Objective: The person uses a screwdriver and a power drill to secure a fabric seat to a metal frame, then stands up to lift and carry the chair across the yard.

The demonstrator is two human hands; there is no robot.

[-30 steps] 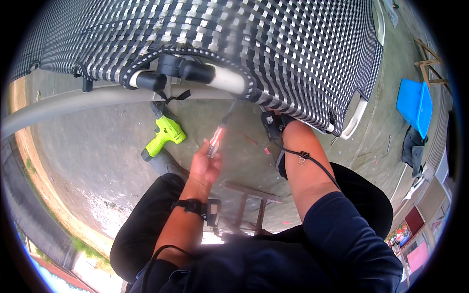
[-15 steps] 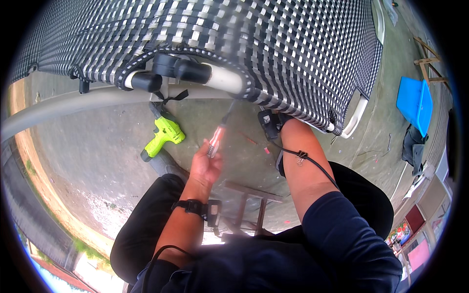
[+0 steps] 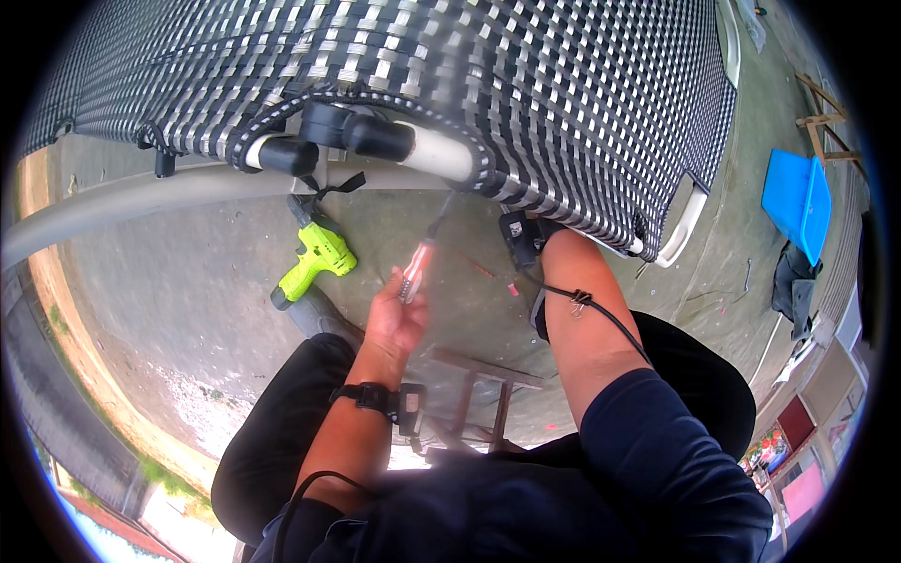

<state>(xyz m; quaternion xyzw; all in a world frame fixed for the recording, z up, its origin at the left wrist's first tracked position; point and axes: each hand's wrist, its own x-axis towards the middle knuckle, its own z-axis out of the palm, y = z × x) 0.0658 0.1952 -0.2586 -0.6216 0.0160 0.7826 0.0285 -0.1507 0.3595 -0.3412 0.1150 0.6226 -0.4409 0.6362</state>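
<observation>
My left hand [image 3: 398, 317] is closed round the red and white handle of a screwdriver [image 3: 416, 266]. Its dark, slightly blurred shaft points up toward the underside of a black and silver woven panel [image 3: 563, 103]. Along the panel's near edge, white tube ends [image 3: 436, 152] with black caps [image 3: 379, 138] stick out of an oval opening. My right forearm [image 3: 584, 281] reaches up to the panel's near edge, with a black device [image 3: 518, 235] at the wrist. The panel hides my right hand, so its fingers do not show.
A lime-green cordless drill [image 3: 321, 258] lies beside my left foot. Beneath the panel's left side runs a curved grey tube [image 3: 122, 211]. Between my legs stands a low brown frame [image 3: 479, 375]. A blue bin [image 3: 796, 202] and a wooden stand [image 3: 826, 122] are at the right.
The panel's near edge with its capped tube ends has shifted slightly right and down. My left hand and the screwdriver stay almost in the same place.
</observation>
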